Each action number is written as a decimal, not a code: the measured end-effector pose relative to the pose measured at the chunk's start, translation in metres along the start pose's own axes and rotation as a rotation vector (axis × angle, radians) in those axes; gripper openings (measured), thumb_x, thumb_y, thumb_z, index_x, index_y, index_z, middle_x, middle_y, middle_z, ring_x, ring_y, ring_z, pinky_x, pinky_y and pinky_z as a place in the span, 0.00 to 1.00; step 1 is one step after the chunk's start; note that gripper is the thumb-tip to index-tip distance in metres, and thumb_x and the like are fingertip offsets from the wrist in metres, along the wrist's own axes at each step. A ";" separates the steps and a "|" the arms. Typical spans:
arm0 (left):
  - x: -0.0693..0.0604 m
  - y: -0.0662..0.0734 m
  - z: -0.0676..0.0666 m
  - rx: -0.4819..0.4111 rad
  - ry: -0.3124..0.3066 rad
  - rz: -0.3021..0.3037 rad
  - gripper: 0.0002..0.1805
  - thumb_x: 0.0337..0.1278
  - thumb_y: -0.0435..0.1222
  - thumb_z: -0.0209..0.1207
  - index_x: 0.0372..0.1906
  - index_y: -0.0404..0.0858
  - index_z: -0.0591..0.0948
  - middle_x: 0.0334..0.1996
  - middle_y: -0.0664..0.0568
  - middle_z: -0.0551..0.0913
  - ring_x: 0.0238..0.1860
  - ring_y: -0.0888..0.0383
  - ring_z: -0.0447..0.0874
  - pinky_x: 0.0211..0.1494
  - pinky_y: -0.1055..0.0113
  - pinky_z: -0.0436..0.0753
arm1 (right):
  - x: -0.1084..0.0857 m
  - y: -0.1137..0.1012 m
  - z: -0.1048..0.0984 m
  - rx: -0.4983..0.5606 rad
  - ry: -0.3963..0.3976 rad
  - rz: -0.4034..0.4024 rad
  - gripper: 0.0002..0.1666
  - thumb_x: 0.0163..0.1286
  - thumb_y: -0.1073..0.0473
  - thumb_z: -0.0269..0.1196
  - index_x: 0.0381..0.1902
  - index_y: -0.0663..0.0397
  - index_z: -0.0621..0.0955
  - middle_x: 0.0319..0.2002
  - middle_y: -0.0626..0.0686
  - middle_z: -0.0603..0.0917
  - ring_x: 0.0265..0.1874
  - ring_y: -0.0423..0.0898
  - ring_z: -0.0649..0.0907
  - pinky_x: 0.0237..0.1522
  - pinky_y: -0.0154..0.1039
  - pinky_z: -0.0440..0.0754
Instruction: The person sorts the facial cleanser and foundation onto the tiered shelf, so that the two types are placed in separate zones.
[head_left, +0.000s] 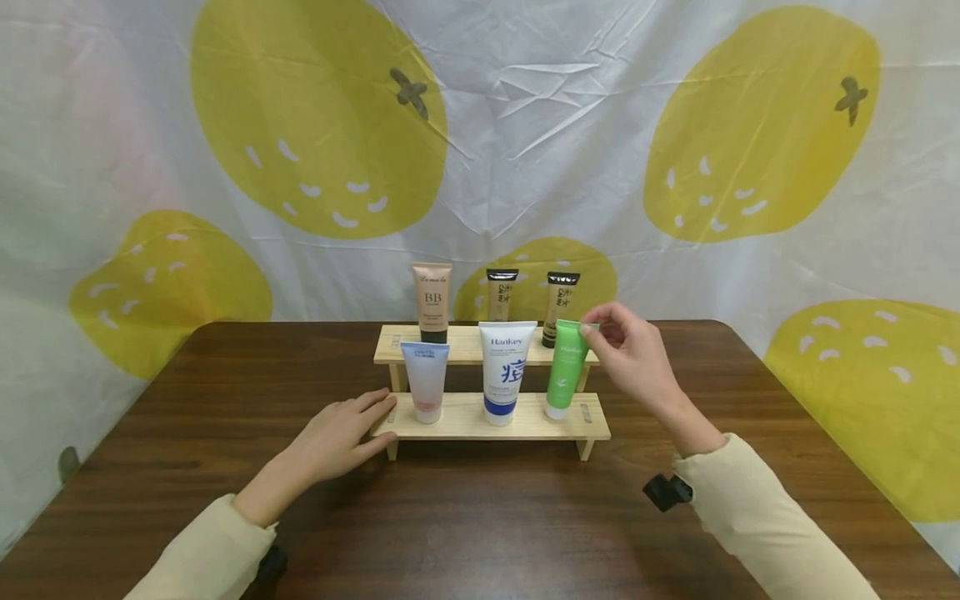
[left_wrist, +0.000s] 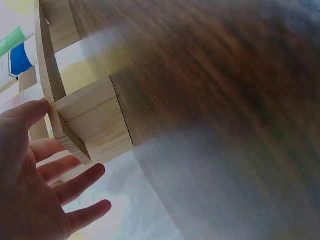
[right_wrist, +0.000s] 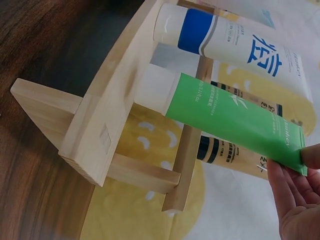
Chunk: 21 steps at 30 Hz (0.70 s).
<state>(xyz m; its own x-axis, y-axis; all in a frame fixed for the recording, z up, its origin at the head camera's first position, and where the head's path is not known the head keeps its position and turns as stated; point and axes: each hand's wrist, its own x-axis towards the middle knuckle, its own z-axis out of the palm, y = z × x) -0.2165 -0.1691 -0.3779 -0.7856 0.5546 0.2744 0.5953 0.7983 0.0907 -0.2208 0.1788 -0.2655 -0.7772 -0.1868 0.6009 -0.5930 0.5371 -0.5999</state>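
A two-tier wooden rack [head_left: 480, 427] stands on the table. My left hand [head_left: 341, 435] touches the left end of its lower tier, with the fingers spread, as the left hand [left_wrist: 30, 165] shows in the left wrist view. My right hand [head_left: 633, 350] pinches the top crimped end of a green squeeze tube [head_left: 567, 367]. That tube stands upright on its white cap at the lower tier's right, leaning slightly. A white tube with a blue band [head_left: 507, 358] stands mid-tier, and a pale blue-pink tube [head_left: 425, 379] is at the left.
On the upper tier stand a beige BB tube [head_left: 432, 300] and two gold tubes with black ends, the right gold tube [head_left: 561, 308] and the middle gold tube [head_left: 502, 292], partly hidden. Behind the brown wooden table [head_left: 480, 517] hangs a white curtain [head_left: 540, 167] with yellow fruit prints.
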 end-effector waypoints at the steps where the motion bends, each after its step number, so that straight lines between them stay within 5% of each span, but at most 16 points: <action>1: 0.000 0.000 0.000 0.000 0.002 0.001 0.29 0.57 0.47 0.53 0.57 0.31 0.70 0.54 0.39 0.70 0.49 0.44 0.72 0.46 0.49 0.70 | 0.000 0.000 0.001 0.003 0.003 -0.003 0.04 0.60 0.72 0.56 0.34 0.69 0.75 0.27 0.59 0.78 0.22 0.47 0.74 0.22 0.31 0.70; 21: 0.000 0.001 -0.001 -0.012 0.005 -0.010 0.29 0.57 0.48 0.52 0.57 0.32 0.71 0.54 0.39 0.70 0.49 0.44 0.72 0.46 0.49 0.70 | -0.004 0.002 0.004 0.003 -0.009 -0.024 0.03 0.59 0.72 0.56 0.32 0.68 0.76 0.27 0.57 0.79 0.21 0.45 0.74 0.22 0.30 0.70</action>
<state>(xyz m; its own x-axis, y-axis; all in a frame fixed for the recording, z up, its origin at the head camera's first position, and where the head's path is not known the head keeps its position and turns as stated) -0.2156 -0.1686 -0.3769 -0.7903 0.5457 0.2787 0.5898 0.8007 0.1047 -0.2195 0.1775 -0.2709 -0.7648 -0.2071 0.6101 -0.6118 0.5304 -0.5868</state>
